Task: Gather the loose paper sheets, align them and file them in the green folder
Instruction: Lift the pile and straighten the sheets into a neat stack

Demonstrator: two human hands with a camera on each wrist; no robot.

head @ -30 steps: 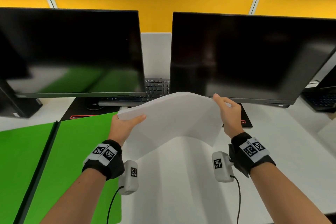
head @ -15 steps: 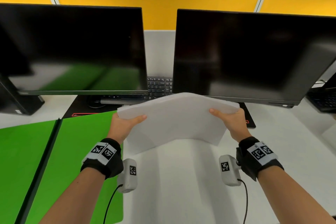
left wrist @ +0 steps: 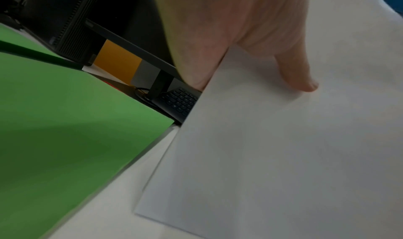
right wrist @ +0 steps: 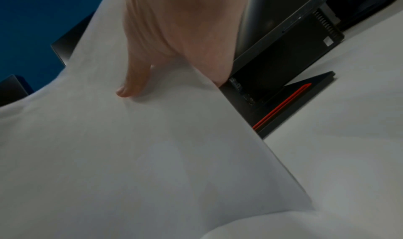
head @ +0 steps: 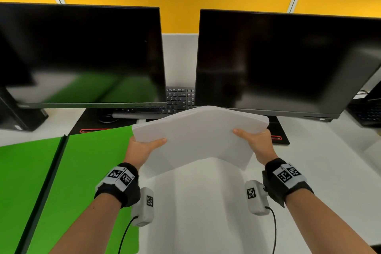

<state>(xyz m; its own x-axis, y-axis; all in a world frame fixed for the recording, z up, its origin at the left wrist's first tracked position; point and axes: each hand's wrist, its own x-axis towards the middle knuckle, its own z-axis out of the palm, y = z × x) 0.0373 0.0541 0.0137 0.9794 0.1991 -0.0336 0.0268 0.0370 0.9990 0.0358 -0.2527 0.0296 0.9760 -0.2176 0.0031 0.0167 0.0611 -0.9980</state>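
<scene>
A stack of white paper sheets (head: 198,138) is held above the white desk (head: 198,212), arched upward in the middle. My left hand (head: 144,146) grips its left edge, thumb on top, fingers hidden beneath. My right hand (head: 255,140) grips the right edge the same way. The left wrist view shows the sheets (left wrist: 283,148) under my thumb (left wrist: 298,75); the right wrist view shows the sheets (right wrist: 152,148) under the other thumb (right wrist: 133,80). The green folder (head: 82,181) lies open and flat on the desk to the left, its dark spine (head: 47,187) running down the middle.
Two dark monitors (head: 82,55) (head: 288,62) stand close behind the sheets, with a black keyboard (head: 179,99) between them. A black monitor base with a red stripe (head: 278,136) sits behind my right hand. A black computer case (head: 18,113) stands far left.
My right hand came down and toward me, so the stack's right side dropped and the sheets now arch evenly. My left hand stayed almost where it was.
</scene>
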